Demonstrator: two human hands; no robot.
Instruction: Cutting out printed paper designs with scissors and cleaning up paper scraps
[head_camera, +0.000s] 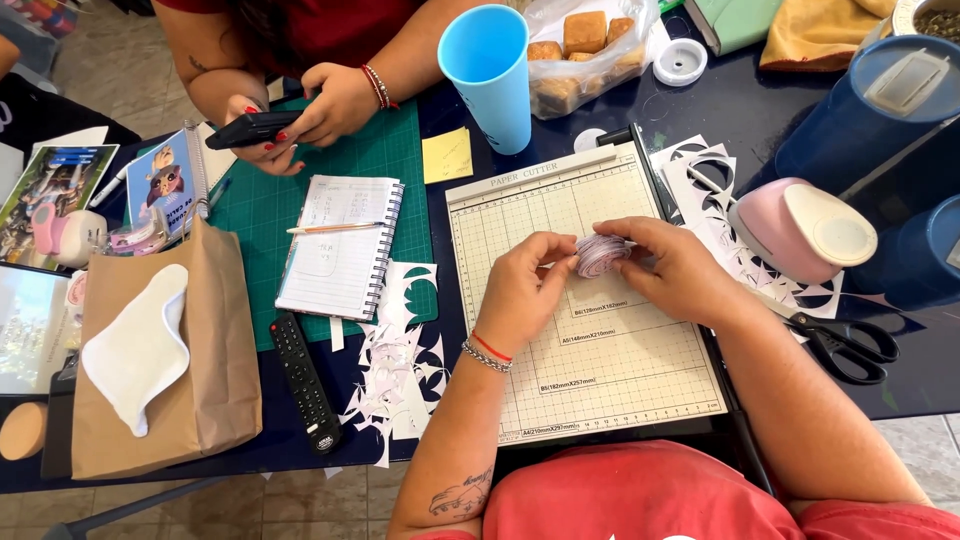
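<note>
Both my hands meet over a beige paper cutter board (600, 370) with a printed grid. Between them is a small rolled paper coil (599, 254), white with purple edges, shaped like a rosette. My left hand (524, 291) pinches its left side with thumb and fingertips. My right hand (678, 270) cups and grips it from the right. A red string and a bead bracelet circle my left wrist.
Paper offcuts (395, 365), a black remote (304, 382), a spiral notebook with pencil (340, 245) and a brown paper bag (165, 350) lie left. Black scissors (845, 345), a pink paper punch (805, 230) and blue containers (870, 105) sit right. A blue cup (490, 75) stands behind. Another person holds a phone (250, 128) over a green mat (385, 155).
</note>
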